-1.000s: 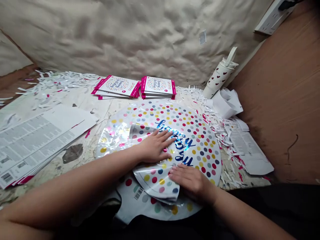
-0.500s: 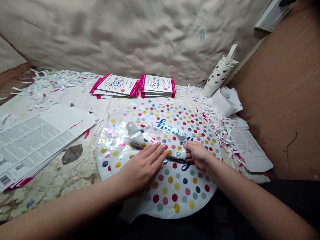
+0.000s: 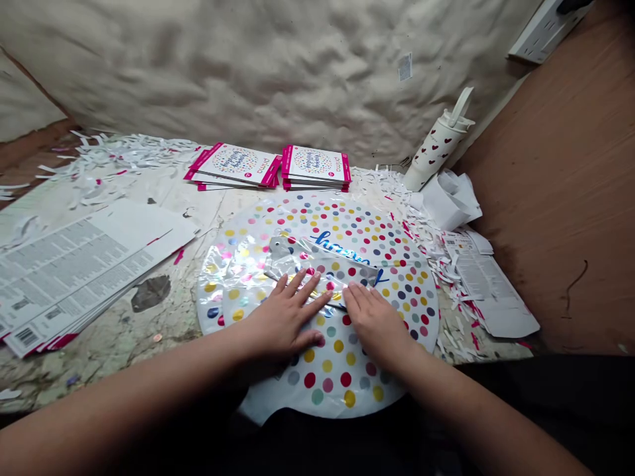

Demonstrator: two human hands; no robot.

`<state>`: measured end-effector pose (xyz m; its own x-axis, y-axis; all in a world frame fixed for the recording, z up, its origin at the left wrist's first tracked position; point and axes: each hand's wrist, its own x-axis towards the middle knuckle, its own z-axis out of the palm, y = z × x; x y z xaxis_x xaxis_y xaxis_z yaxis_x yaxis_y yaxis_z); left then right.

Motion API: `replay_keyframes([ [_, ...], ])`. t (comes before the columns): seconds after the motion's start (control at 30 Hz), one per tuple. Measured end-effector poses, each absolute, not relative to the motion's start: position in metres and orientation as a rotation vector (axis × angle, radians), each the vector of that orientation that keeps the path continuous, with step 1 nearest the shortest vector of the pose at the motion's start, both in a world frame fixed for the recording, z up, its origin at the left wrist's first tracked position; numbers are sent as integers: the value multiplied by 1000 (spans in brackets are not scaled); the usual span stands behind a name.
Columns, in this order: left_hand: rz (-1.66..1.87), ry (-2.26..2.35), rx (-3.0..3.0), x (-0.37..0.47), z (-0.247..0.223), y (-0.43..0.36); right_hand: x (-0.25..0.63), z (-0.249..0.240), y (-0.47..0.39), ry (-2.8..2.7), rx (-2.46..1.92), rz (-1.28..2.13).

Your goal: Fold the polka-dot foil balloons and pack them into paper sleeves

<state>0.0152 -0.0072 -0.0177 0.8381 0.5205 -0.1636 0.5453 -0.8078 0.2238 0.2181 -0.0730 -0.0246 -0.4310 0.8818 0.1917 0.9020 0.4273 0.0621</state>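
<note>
Flat foil balloons [image 3: 347, 377], white with coloured dots and blue lettering, lie in a stack before me. On top rests a folded foil balloon [image 3: 317, 258], a narrow dotted bundle. My left hand [image 3: 292, 314] presses down on the bundle's near edge, fingers spread. Beside it my right hand [image 3: 380, 324] lies flat, fingertips on the bundle's right part. Neither hand grips anything. Both palms hide some of the dotted foil below the bundle.
Two piles of printed packages [image 3: 243, 164] stand at the back. Printed sheets [image 3: 84, 264] lie at left, more sheets [image 3: 489, 291] at right. Paper shreds [image 3: 124, 158] litter the table. A heart-patterned tumbler [image 3: 436, 149] leans near crumpled white paper [image 3: 449, 198].
My right hand has let go of the bundle's right end and now lies flat on it. My left hand's fingers have spread. The bundle looks flatter.
</note>
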Motion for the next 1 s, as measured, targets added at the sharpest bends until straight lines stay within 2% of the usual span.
replay_keyframes([
  [0.1,-204,891,2733,22,-12,-5,217,-18,-76,-2510,-1592,-392],
  [0.2,-262,998,2707,27,-7,-3,216,-4,-87,-2508,-1115,-376],
  [0.27,-254,1016,2687,24,-7,-2,221,-3,-94,-2383,-988,-284],
  [0.43,-39,822,2666,5,-18,-1,247,-30,-92,-1998,-1503,159],
  [0.5,-42,709,2699,1,-23,-2,251,-39,-86,-2092,-1449,188],
  [0.63,-53,533,2779,-3,-30,-7,250,-36,-74,-2501,-990,141],
  [0.73,112,503,2792,-12,-31,-13,250,-27,-66,-2534,-940,436],
  [0.83,327,686,2561,-15,-22,-13,251,-18,-55,-2206,-1249,925],
  [0.93,223,1071,2103,-5,-3,2,247,-13,-35,-1590,-1601,1359],
  [1.0,85,1236,1852,6,8,16,243,-11,-20,-1291,-1705,1494],
])
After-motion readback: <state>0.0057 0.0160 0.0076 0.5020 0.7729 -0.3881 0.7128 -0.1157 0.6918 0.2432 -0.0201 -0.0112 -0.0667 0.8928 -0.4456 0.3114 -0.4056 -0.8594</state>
